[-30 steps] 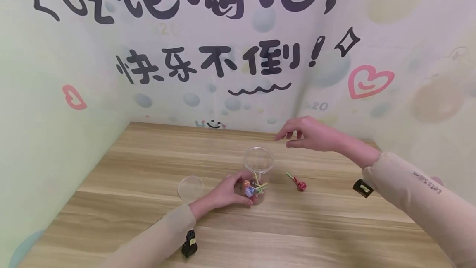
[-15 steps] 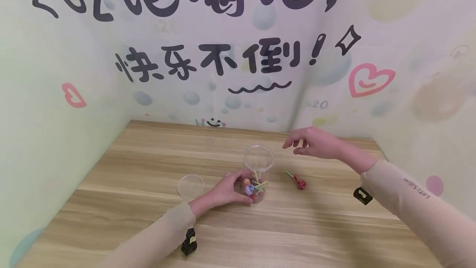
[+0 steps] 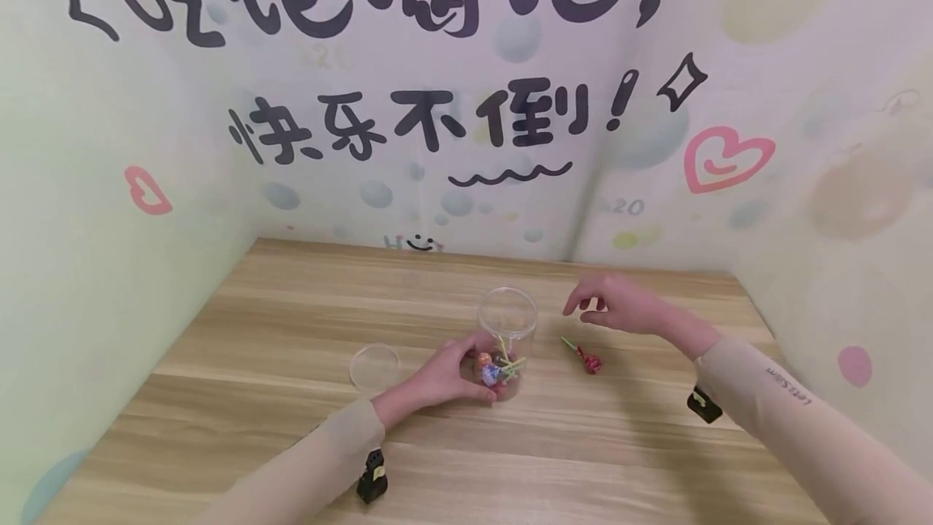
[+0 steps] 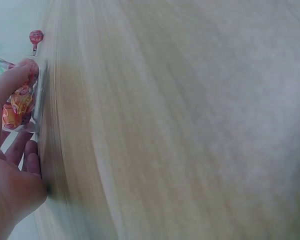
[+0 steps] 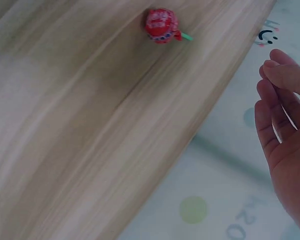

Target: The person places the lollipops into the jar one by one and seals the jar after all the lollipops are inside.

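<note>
Mid-frame, the left hand (image 3: 443, 375) is gripping a clear jar (image 3: 526, 347); to its right, the empty right hand (image 3: 618, 304), grip apart, is hovering near a red lollipop (image 3: 591, 362), apparently reaching; picking up calls for lowering, then pinching.

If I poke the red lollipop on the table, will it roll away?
The red lollipop might roll a bit, because one end looks round. Its green stick pokes out, so it would probably swing in a curve. It's likely light, being small next to the right hand.
</note>
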Tool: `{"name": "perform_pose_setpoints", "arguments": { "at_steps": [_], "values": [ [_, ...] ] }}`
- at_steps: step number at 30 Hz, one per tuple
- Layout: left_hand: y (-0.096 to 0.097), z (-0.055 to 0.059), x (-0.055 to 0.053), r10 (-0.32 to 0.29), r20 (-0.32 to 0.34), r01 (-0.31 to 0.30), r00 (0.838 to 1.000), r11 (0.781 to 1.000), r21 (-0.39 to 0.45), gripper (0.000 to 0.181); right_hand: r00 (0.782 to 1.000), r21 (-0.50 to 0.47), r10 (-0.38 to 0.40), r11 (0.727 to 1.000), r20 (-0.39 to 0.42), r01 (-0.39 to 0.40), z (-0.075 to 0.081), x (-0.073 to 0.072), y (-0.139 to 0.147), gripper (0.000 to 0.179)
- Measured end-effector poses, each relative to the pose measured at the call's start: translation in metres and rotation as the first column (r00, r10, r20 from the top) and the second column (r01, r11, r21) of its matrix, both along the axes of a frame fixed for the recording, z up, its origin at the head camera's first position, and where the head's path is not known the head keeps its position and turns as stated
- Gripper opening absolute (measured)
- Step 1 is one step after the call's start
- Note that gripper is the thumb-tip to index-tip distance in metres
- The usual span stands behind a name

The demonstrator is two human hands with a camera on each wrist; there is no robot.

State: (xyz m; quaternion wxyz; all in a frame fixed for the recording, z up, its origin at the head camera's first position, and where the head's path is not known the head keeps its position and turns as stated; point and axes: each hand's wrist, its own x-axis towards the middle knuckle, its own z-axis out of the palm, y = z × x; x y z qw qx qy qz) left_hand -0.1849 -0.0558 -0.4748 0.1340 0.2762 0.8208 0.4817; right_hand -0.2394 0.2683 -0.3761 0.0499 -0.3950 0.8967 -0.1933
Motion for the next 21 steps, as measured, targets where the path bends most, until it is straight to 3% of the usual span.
{"name": "perform_pose_setpoints", "arguments": {
  "at_steps": [7, 21],
  "values": [
    [-0.002, 0.000, -0.001, -0.007, -0.012, 0.007, 1.000, 1.000, -0.010, 0.077, 1.000, -0.026, -0.001, 1.000, -0.001, 0.001, -0.019, 0.003, 0.005, 0.021],
    [-0.001, -0.002, -0.001, -0.015, -0.050, 0.015, 0.999, 1.000, 0.008, 0.078, 0.994, -0.063, 0.038, 0.997, 0.100, -0.031, -0.048, 0.017, 0.011, 0.018]
  ]
}}
